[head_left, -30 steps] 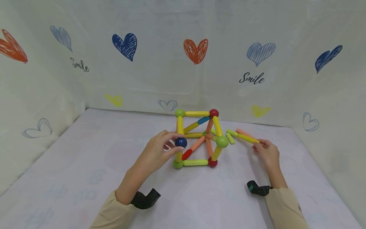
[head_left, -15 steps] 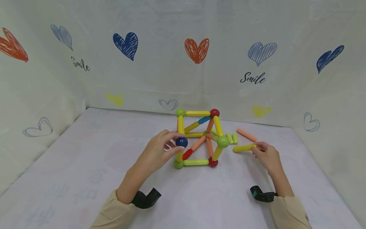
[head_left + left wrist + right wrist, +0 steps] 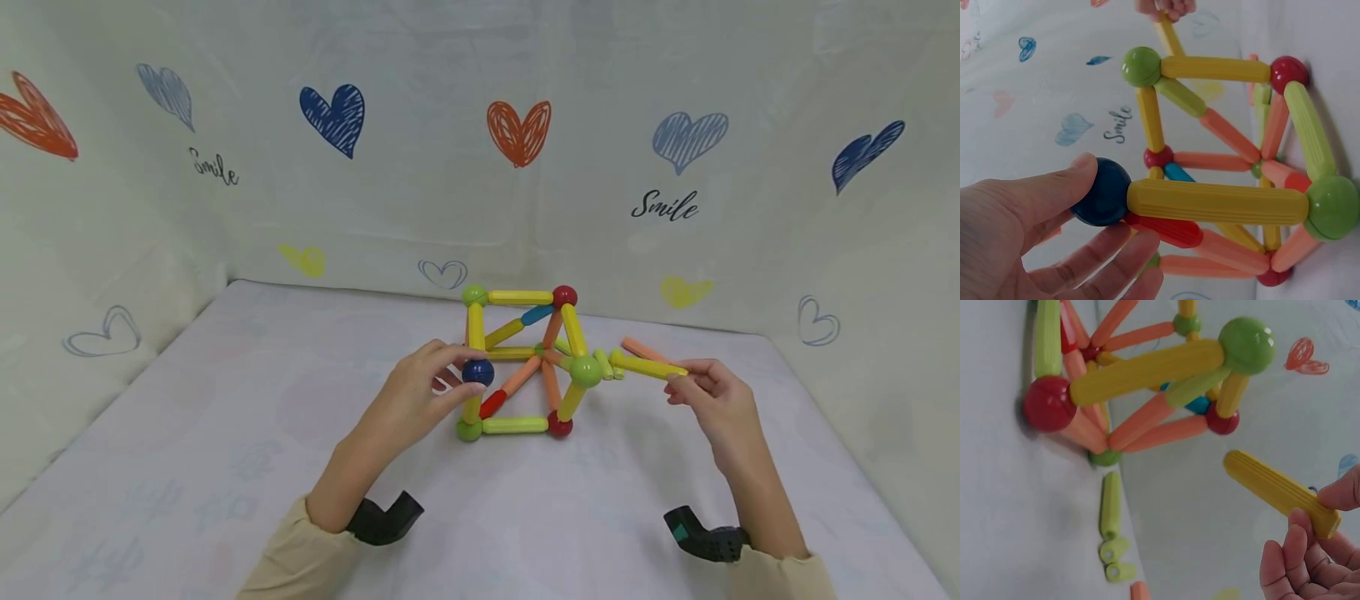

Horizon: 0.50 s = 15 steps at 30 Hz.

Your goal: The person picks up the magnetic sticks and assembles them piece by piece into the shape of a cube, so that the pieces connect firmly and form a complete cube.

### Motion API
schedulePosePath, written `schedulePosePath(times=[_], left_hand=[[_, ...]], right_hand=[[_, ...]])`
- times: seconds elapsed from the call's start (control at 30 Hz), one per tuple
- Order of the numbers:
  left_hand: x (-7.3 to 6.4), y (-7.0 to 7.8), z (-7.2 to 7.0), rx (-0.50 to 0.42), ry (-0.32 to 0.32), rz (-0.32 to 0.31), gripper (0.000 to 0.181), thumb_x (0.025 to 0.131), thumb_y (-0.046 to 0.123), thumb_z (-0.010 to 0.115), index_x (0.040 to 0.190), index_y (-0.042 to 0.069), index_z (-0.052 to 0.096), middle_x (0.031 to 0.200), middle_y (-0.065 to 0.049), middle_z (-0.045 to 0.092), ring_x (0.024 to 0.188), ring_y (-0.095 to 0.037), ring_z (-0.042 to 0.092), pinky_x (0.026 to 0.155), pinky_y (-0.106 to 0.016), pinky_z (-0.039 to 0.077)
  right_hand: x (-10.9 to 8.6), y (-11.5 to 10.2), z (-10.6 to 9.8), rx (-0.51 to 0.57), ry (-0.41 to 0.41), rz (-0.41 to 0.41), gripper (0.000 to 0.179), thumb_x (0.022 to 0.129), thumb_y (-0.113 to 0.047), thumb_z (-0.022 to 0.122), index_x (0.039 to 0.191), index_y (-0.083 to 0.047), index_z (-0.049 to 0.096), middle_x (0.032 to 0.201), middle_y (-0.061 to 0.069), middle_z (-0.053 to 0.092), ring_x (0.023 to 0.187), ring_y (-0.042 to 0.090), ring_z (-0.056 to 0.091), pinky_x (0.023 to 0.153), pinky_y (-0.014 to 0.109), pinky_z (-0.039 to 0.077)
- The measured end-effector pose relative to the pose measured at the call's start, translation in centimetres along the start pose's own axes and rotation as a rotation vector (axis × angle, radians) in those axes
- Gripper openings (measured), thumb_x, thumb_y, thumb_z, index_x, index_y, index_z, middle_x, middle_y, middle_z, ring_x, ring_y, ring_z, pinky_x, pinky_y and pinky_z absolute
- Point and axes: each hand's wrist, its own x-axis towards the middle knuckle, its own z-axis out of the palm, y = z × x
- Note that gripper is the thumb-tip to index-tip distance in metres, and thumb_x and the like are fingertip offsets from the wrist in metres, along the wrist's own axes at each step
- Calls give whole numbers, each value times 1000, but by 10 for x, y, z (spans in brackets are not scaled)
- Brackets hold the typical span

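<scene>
A frame of coloured rods and balls stands on the table, with yellow, orange and light green rods joined at green and red balls. My left hand (image 3: 420,387) pinches the dark blue ball (image 3: 478,373) at the frame's near left upper corner. In the left wrist view a yellow rod (image 3: 1216,201) runs from that blue ball (image 3: 1102,192) down to a green ball (image 3: 1334,207). To the frame's right, my right hand (image 3: 716,404) pinches one end of a loose yellow rod (image 3: 647,366). Its free end is near the green ball (image 3: 586,372), apart from it in the right wrist view.
Behind the held rod lie several short light green rods (image 3: 1110,505) and an orange rod (image 3: 637,347). A cloth printed with hearts (image 3: 517,133) hangs behind and beside the white table (image 3: 300,333). Each wrist wears a black camera (image 3: 705,537).
My right hand first set the yellow rod apart from a light green one, which now lies on the table. Then it lifted the yellow rod. My left hand stays on the blue ball.
</scene>
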Motion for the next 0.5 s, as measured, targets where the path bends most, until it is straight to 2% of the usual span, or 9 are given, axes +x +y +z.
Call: schedulePosePath(times=[0.13,0.2,0.23,0.27,0.43,0.5], left_hand=[[0,1,0,2,0,-11,40,82,27,70,119,15,60,101,-4,58,87,-15,61,77,-30,54],[0,1,0,5,1,-15,40,82,27,70,119,16,61,101,-4,58,87,-15,61,77,-29,53],[0,2,0,6,1,-18,40,82,28,70,119,16,61,101,-3,58,87,-15,61,76,-29,53],[0,2,0,6,1,-19,40,82,27,70,118,16,61,100,-3,58,87,-15,61,76,-29,53],[0,1,0,4,-1,-13,39,82,27,70,118,15,61,100,-3,58,86,-15,61,76,-28,53],[0,1,0,4,-1,-10,39,82,27,70,118,15,61,100,-3,59,86,-15,61,76,-28,53]], right_hand=[[-42,-82,0,296,-26,-111,19,88,-19,64,103,-11,55,90,-4,68,76,9,65,79,11,48],[-62,-119,4,372,-64,-186,14,87,-6,63,97,-9,54,89,-7,67,77,5,65,78,10,48],[-72,-140,7,354,-82,-201,13,87,-3,62,96,-6,53,89,-10,65,78,3,64,77,10,48],[-76,-147,10,317,-97,-230,15,86,-3,63,96,-5,53,92,-10,64,81,2,64,77,10,49],[-84,-168,30,-10,-77,-393,23,86,-8,65,102,2,53,104,-1,61,90,0,56,77,8,47],[-84,-170,40,-76,-72,-463,23,85,-7,66,102,2,55,105,5,62,93,4,56,81,6,43]])
